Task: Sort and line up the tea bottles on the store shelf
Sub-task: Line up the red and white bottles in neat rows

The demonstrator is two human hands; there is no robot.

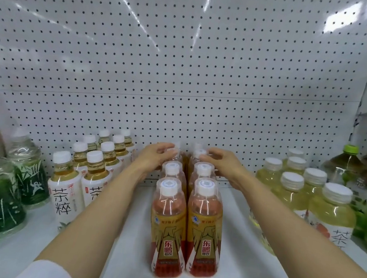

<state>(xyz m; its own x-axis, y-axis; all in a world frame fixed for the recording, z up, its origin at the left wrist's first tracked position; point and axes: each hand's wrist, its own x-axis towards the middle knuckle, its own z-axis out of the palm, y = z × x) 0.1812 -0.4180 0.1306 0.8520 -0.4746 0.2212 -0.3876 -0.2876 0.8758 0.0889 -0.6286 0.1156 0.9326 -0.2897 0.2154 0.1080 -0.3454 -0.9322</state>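
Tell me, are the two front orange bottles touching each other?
Cannot tell. In the head view the left front bottle and right front bottle stand close together; only a dark, narrow line separates them.

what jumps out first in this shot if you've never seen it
Two rows of orange-labelled bottles run down the middle of the white shelf, with the left hand and right hand curled on the rearmost ones. White-labelled tea bottles stand left of them, and the pegboard back wall fills the top.
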